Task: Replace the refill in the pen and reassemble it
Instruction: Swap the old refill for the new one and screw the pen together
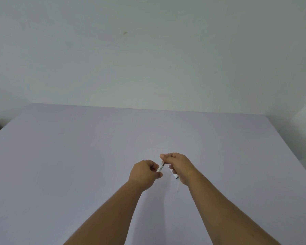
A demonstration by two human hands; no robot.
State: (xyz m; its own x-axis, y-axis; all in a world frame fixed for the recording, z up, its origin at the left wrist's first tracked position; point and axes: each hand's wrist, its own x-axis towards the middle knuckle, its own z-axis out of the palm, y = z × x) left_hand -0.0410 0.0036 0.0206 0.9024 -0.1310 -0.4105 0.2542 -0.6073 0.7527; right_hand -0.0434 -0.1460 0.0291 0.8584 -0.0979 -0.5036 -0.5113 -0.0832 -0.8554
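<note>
Pale lilac tabletop (78, 156) runs back to a plain white wall (148, 50). Near centre, above the table, the left hand (145, 172) is curled closed on the lower end of a white pen barrel (160, 166). The right hand (179, 165) pinches the barrel's upper end and also grips a second white piece (174, 175), black-tipped, slanting down beneath its palm.
</note>
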